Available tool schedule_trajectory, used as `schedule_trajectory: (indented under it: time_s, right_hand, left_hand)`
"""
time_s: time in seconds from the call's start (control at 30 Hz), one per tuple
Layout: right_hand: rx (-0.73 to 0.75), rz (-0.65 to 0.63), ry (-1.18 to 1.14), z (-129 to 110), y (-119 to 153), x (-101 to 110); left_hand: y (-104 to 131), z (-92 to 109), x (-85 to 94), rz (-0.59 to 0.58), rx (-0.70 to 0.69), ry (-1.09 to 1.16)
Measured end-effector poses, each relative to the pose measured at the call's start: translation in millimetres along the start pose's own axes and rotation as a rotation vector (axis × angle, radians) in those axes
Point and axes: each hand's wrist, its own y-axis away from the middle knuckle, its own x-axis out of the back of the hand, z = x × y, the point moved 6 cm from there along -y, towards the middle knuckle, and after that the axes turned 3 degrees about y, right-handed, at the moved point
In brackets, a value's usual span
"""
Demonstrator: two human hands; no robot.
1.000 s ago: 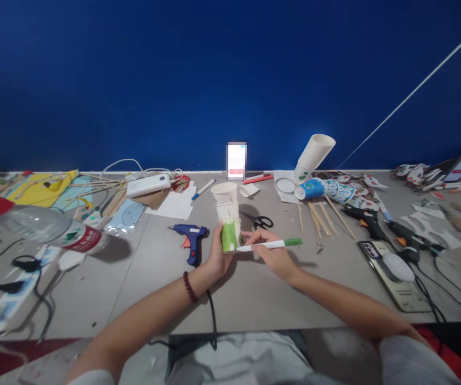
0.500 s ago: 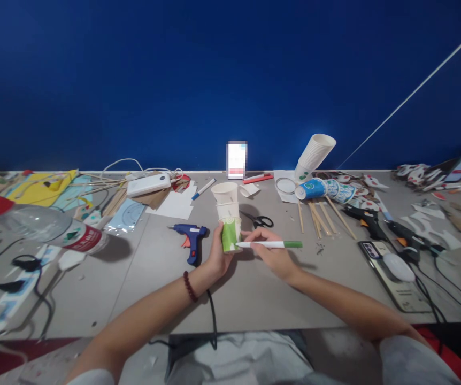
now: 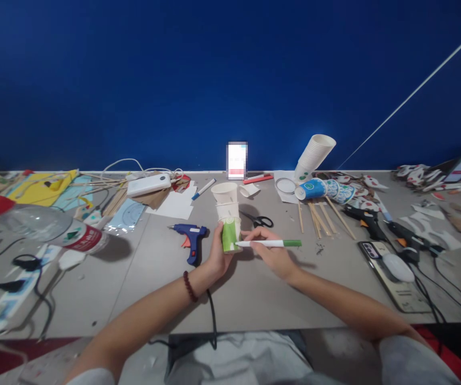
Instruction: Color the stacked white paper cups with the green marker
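My left hand (image 3: 217, 255) is closed around the lower part of a paper cup (image 3: 230, 232), which is coloured green over much of its side. White cups (image 3: 225, 195) stand beyond it, in line with it. In my right hand (image 3: 273, 254) is a white marker (image 3: 268, 243) with a green end pointing right; its tip touches the cup's side near the bottom. A blue glue gun (image 3: 192, 240) lies just left of my left hand. Behind my right hand are black scissors (image 3: 263, 221), their blades partly hidden by the cups.
At the left lie a red-capped bottle (image 3: 60, 227) and a power strip (image 3: 20, 289). A phone screen (image 3: 237, 160) stands at the back. To the right are stacked cups (image 3: 314, 155), a blue cup (image 3: 310, 189), wooden sticks (image 3: 321, 219), a phone (image 3: 405, 297) and black glue guns (image 3: 367, 220).
The cup in my left hand has turned slightly, and the marker has shifted very little along its lower side. Both hands keep their hold.
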Motion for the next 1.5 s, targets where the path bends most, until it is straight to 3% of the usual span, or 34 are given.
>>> schedule_trajectory:
  time_s: [0.27,0.57,0.83,1.07,1.5]
  right_hand:
    - [0.002,-0.052,-0.005,-5,0,-2]
    - [-0.019,0.02,0.021,7,-1,1]
    - [-0.014,-0.043,0.006,0,-1,-2]
    - [-0.026,0.025,0.045,11,-1,0]
    - [-0.015,-0.037,0.006,0,0,-3]
  left_hand:
    - [1,2,-2.9,-0.003,-0.018,0.02]
    - [1,1,-0.5,-0.023,0.0,-0.018]
    - [-1,2,-0.5,0.013,-0.03,0.012]
    - [0,0,1.1,-0.017,-0.003,-0.025]
    - [0,1,-1.2,-0.001,-0.018,0.002]
